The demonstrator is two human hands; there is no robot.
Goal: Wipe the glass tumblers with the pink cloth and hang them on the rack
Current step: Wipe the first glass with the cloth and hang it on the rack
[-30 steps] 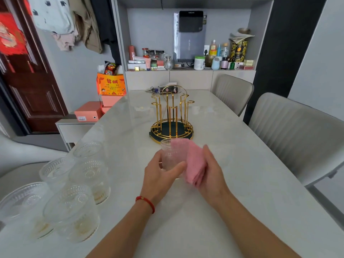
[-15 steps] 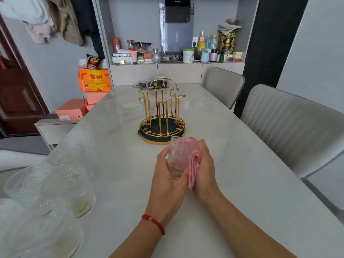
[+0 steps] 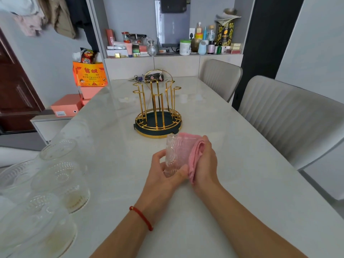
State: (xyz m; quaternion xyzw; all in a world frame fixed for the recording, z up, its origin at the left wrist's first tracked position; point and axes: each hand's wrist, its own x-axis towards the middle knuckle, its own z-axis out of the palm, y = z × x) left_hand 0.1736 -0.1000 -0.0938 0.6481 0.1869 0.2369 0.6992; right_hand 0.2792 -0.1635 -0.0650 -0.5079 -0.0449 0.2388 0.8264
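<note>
holding tumbler [image 3: 174,157], pink cloth [image 3: 193,155] stuffed inside.

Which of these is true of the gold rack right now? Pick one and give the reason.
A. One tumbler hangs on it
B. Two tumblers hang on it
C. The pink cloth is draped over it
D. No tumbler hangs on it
D: every peg of the gold rack stands bare, while the tumbler being wiped with the pink cloth sits between the left hand and right hand.

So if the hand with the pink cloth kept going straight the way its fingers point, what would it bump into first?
Probably the gold rack. The right hand holds the cloth against the glass, fingers pointing up the table towards the rack's base, though depth is hard to judge.
</note>
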